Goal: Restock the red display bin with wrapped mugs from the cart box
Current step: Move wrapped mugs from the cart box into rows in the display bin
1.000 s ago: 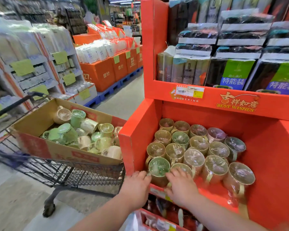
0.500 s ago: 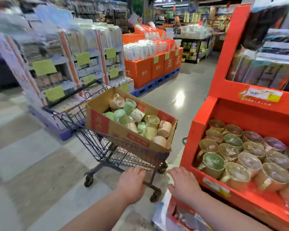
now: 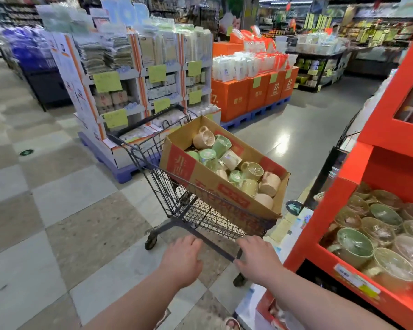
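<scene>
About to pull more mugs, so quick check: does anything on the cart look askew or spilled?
Yes: the cardboard box sits crooked and tilted on the cart, its near corner seeming to jut past the basket rim. The wrapped mugs inside lie jumbled on their sides. No spill shows on the floor.

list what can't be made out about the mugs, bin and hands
Head view:
- Bin: right part cut off by the frame edge.
- Box: mugs below the top layer are hidden.
- Left hand, right hand: fingertips hidden by the hands' backs; grip on cart unclear.
- Bin label: blurred, unreadable.
</scene>
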